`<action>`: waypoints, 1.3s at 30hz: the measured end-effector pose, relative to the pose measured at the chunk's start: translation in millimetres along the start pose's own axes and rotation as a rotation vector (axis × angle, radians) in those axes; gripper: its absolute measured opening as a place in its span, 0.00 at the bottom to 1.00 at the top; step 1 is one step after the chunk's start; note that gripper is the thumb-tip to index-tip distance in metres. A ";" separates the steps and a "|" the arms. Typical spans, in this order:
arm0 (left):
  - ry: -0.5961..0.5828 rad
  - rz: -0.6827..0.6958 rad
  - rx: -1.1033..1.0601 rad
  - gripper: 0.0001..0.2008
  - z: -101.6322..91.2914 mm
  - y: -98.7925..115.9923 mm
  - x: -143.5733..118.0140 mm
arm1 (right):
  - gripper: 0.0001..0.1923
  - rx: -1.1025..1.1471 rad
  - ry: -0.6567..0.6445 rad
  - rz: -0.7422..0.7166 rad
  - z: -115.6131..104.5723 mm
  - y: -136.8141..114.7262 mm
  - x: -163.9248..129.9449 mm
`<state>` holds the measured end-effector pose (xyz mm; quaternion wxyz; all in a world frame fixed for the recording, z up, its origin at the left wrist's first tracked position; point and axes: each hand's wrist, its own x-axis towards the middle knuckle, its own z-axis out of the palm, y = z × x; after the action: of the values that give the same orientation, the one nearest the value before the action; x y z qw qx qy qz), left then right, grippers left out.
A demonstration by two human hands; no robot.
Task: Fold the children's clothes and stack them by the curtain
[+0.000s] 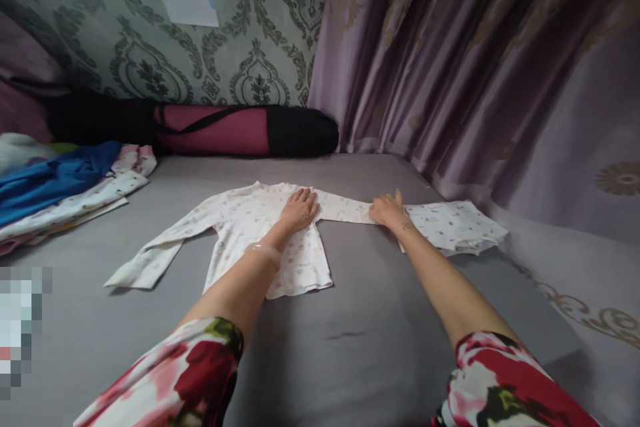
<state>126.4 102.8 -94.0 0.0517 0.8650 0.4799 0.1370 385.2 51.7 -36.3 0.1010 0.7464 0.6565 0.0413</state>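
A small white long-sleeved shirt (250,213) with a faint print lies spread on the grey bed sheet (350,320). My left hand (300,209) rests flat on its upper right side, near the shoulder, fingers stretched out. With closed fingers, my right hand (388,210) grips the cuff of the sleeve, which is drawn out straight to the right. The other sleeve slants down to the left, bent partway. Just beyond my right hand lies a folded white printed garment (455,225), partly hidden behind my wrist.
A heap of clothes (60,177), blue and printed white among them, sits at the left. Along the wall lies a long black and maroon bag (220,130). Purple curtains (450,67) hang down the right side, reaching the bed's edge.
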 end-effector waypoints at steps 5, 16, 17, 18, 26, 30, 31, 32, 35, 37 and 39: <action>-0.024 -0.007 -0.009 0.26 -2.5 0.8 -0.2 | 0.14 0.166 -0.005 0.027 -17.0 32.5 8.4; -0.014 -0.009 -0.012 0.27 -2.3 1.2 -0.9 | 0.08 0.584 0.200 0.103 -7.1 31.4 9.1; -0.016 -0.007 -0.012 0.27 -2.8 1.4 -0.9 | 0.08 0.511 0.187 0.118 -7.0 31.5 6.6; -0.017 -0.006 -0.011 0.28 -3.4 1.7 -1.0 | 0.09 0.431 0.169 0.131 -6.7 30.8 3.4; -0.033 0.010 0.022 0.32 -2.1 0.8 -0.1 | 0.19 -0.095 0.221 0.078 5.9 -5.8 -19.0; -0.033 0.019 0.049 0.35 3.8 -1.2 1.9 | 0.20 -0.133 0.210 0.121 5.0 -14.5 -15.9; -0.037 0.016 0.056 0.35 4.9 -1.2 2.5 | 0.20 -0.129 0.209 0.133 3.4 -17.0 -14.9; -0.043 0.011 0.063 0.35 5.5 -0.9 3.0 | 0.21 -0.126 0.209 0.144 1.6 -21.2 -14.0; -0.075 0.004 0.061 0.35 5.2 0.5 5.0 | 0.22 -0.051 0.224 0.033 -2.5 -47.9 -12.0; -0.115 -0.001 0.046 0.35 3.2 0.8 6.8 | 0.23 0.102 0.226 -0.147 -2.4 -76.4 -11.4; -0.170 -0.009 0.021 0.33 0.0 0.1 9.0 | 0.25 0.297 0.155 -0.206 -0.1 -105.0 -11.4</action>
<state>131.1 110.2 -92.3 0.0838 0.8720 0.4788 0.0577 281.6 52.7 -57.0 -0.0575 0.6764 0.7342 -0.0095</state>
